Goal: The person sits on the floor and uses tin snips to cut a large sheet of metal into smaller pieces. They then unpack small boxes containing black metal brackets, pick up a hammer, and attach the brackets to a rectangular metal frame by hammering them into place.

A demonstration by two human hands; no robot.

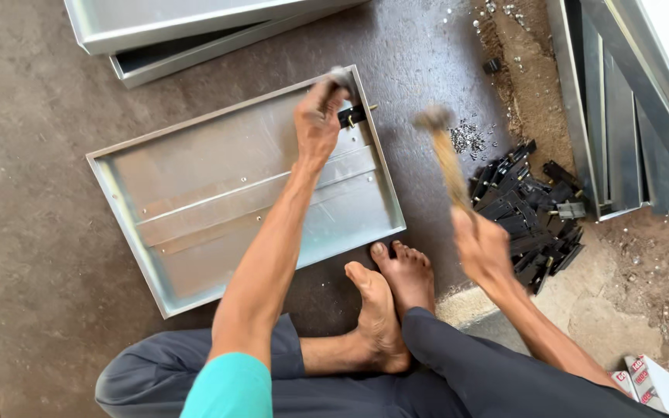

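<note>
A shallow galvanised metal tray point(195, 162) lies on the ground in front of me, a flat strip riveted across its middle. My left hand point(317, 118) is closed on a small metal tool at the tray's far right corner, next to a black hinge piece point(351, 114) with a brass pin on the rim. My right hand point(483, 249) grips the wooden handle of a hammer point(444, 155). The hammer's head is raised and blurred to the right of the tray. My bare feet point(389, 294) rest by the tray's near right corner.
A heap of black hinge pieces point(532, 213) lies to the right, with small silver rivets point(468, 138) scattered beyond it. More metal trays point(195, 31) are stacked at the top, and sheet panels point(629, 101) lean at the right. A small red-and-white box point(644, 379) sits bottom right.
</note>
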